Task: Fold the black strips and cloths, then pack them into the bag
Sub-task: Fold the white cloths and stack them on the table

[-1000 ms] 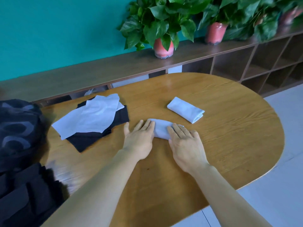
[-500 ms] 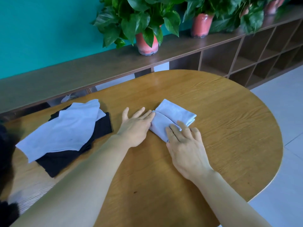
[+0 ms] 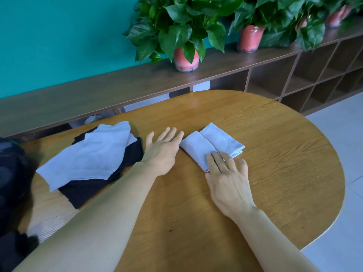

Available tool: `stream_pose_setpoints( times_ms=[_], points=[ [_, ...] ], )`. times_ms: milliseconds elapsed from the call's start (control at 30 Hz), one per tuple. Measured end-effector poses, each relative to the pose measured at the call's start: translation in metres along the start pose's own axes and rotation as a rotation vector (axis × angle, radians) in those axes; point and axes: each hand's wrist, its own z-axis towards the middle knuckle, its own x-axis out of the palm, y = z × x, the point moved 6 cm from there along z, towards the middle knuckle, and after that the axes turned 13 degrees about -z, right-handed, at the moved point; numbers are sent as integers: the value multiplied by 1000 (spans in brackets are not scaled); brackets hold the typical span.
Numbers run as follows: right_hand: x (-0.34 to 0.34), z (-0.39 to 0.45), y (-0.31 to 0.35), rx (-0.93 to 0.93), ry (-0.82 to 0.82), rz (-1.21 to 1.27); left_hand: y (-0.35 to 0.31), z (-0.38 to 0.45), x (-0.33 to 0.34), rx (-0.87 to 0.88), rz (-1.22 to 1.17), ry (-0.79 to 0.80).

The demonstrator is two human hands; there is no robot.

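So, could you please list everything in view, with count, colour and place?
Folded light blue cloths: two, side by side, table centre.
Unfolded light blue cloth: one, on the black cloth.
Black cloth: one, table left.
Black bag: one, left edge.
Oval wooden table: one, tan.
Potted green plants: at least three, pink pots, on the shelf.
Brown wooden shelf: one, by the teal wall.
Left hand: flat, beside the cloths.
Right hand: fingers on the nearer cloth.

Both forearms are bare to the hands, no sleeves or jewellery.
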Motion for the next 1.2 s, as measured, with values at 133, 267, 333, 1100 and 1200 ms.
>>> stream_pose_setpoints(
  times_ms=[133,267,333,1100,1200],
  points=[
    [-10,-1,5,-12,-26,13,1,-36,-18,-23,-35,-14],
    [-28,-2,24,-66,-90,43,15,-83,-30,-94,-34,-38],
    [-39,-3,43,-123,-122,67,32,-113,-34,-145,-18,-58],
    [-51,58,250,-322,-98,148,174,-216,-48,-361,33,-77],
    [-48,66,248,-235,1,159,172,-220,-53,-360,30,-94]
  ],
)
